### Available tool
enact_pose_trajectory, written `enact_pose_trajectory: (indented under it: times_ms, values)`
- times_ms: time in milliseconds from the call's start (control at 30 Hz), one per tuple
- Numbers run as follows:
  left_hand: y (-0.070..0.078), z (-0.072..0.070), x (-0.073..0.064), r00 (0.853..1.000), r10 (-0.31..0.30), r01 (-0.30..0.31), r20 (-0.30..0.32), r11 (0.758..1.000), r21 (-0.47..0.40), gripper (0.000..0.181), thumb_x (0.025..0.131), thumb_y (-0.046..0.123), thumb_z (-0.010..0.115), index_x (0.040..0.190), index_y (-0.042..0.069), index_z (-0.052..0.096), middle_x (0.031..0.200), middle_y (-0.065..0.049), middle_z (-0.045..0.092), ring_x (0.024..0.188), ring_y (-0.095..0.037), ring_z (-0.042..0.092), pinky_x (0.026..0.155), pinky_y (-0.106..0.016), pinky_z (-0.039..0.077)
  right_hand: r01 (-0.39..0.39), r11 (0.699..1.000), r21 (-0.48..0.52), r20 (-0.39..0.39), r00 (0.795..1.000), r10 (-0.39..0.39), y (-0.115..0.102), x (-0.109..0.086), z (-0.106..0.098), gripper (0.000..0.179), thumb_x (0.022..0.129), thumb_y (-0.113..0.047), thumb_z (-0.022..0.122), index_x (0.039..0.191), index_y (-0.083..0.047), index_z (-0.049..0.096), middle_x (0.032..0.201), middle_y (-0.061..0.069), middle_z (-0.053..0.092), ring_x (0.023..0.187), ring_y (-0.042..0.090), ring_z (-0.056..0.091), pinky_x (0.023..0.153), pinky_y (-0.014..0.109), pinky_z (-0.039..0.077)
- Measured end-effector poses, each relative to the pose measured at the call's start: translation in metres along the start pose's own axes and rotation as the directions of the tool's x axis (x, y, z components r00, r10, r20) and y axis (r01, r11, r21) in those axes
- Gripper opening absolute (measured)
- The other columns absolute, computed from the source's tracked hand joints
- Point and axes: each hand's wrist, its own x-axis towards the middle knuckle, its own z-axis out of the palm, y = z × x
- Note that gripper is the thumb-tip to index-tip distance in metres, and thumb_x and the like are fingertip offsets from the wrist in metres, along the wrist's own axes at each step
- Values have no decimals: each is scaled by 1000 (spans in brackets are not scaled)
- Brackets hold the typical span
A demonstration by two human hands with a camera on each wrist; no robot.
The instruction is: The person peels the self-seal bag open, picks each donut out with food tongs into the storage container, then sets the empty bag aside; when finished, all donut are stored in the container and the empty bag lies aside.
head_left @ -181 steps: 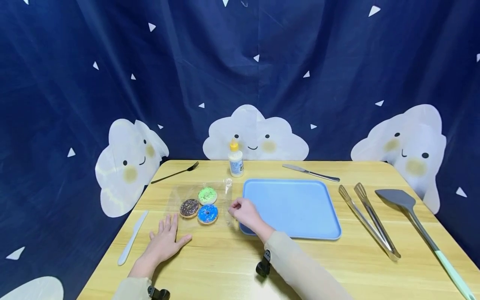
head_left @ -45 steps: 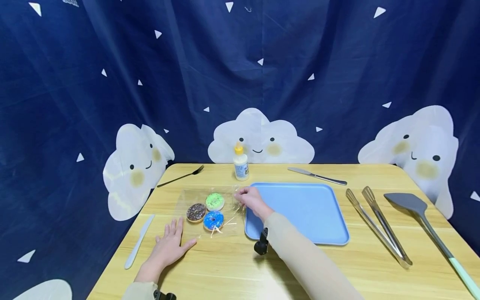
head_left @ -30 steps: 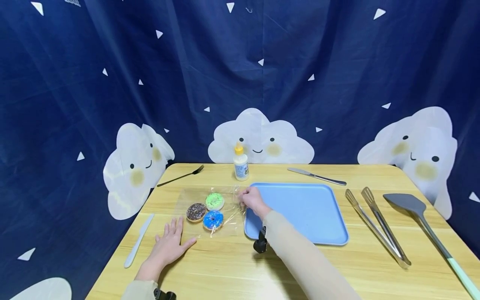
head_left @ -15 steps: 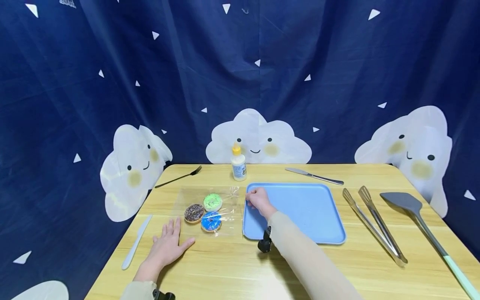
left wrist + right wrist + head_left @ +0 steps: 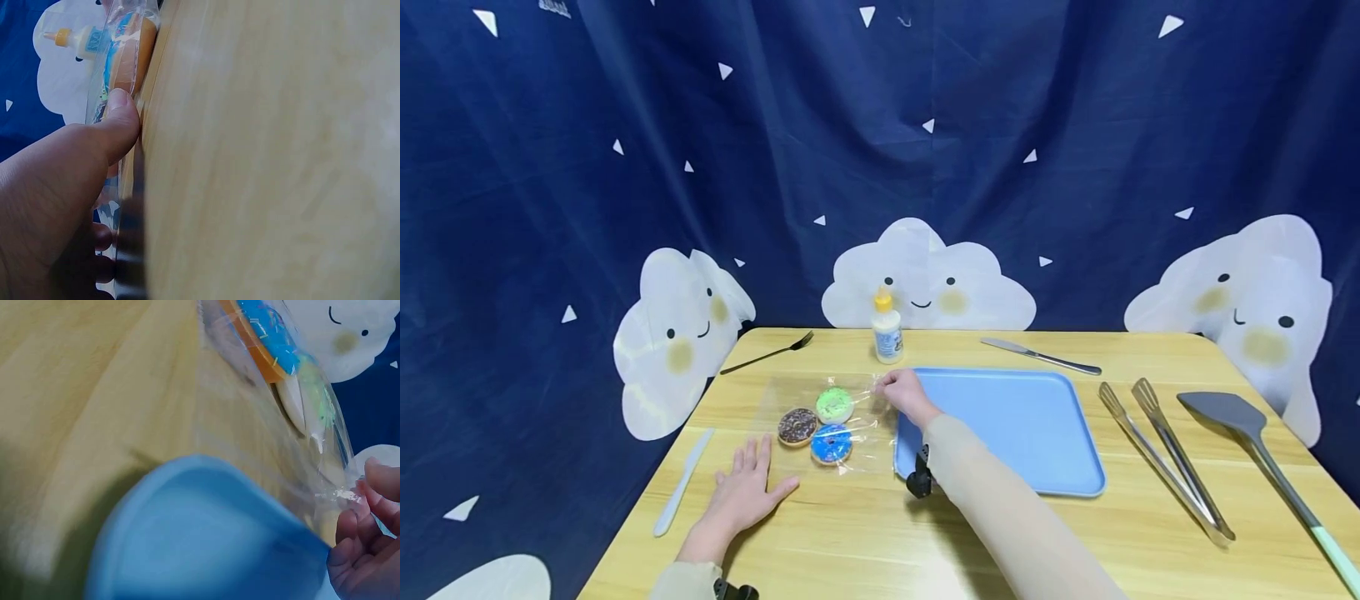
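Note:
A clear plastic bag (image 5: 868, 429) lies on the wooden table with three doughnuts inside: a chocolate one (image 5: 797, 427), a green one (image 5: 835, 405) and a blue one (image 5: 832, 445), all with sprinkles. My right hand (image 5: 908, 393) pinches the bag's right edge between thumb and fingers; the right wrist view shows the film (image 5: 340, 494) lifted there. My left hand (image 5: 743, 493) rests palm down, fingers spread, at the bag's near left corner. In the left wrist view its thumb (image 5: 122, 115) lies beside the bagged doughnuts.
A blue tray (image 5: 1007, 429) lies right of the bag, under my right forearm. Behind stand a yellow-capped bottle (image 5: 889, 335), a black fork (image 5: 767, 356) and a metal knife (image 5: 1045, 357). A white knife (image 5: 683, 483) lies left; metal tongs (image 5: 1172, 467) and a spatula (image 5: 1228, 412) lie right.
Half a second ago my right hand was farther right, over the tray's edge and apart from the bag; now it grips the bag's edge again. My left hand stays in place.

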Motion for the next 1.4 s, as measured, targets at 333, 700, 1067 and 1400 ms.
enact_pose_trajectory:
  times_ms: [333, 700, 1067, 1400]
  values:
    - [0, 2, 0, 1000, 0, 0, -1, 1000, -17, 99, 84, 72, 38, 146, -1, 14, 147, -32, 12, 130, -53, 13, 93, -77, 10, -40, 997, 61, -103, 994, 46, -1, -1, -7, 17, 82, -5, 62, 65, -6, 56, 70, 3, 53, 63, 16, 47, 54, 26, 42]
    - [0, -1, 1, 1000, -19, 20, 24, 999, -44, 96, 86, 71, 36, 146, -2, 14, 145, -34, 11, 130, -54, 11, 93, -77, 8, -174, 962, 212, -66, 979, 192, 13, -1, -20, 29, 86, -7, 60, 59, -10, 49, 69, 11, 61, 54, 16, 52, 44, 25, 42]
    - [8, -16, 12, 994, 41, -64, -105, 973, -222, 80, 92, 53, 47, 142, -5, 26, 141, -29, 32, 123, -45, 38, 99, -59, 32, -178, 918, 354, -38, 978, 205, 8, -17, -53, 23, 91, -12, 57, 106, 6, 60, 79, 12, 61, 59, 16, 54, 52, 25, 44]
    - [36, -31, 43, 938, 156, -211, -309, 966, -151, 53, 85, 32, 68, 126, 1, 55, 122, -21, 56, 111, -39, 53, 90, -55, 44, -195, 894, 404, 91, 981, 173, 7, -47, -74, 30, 95, -16, 53, 112, 9, 54, 76, 9, 59, 55, 13, 54, 52, 24, 44]
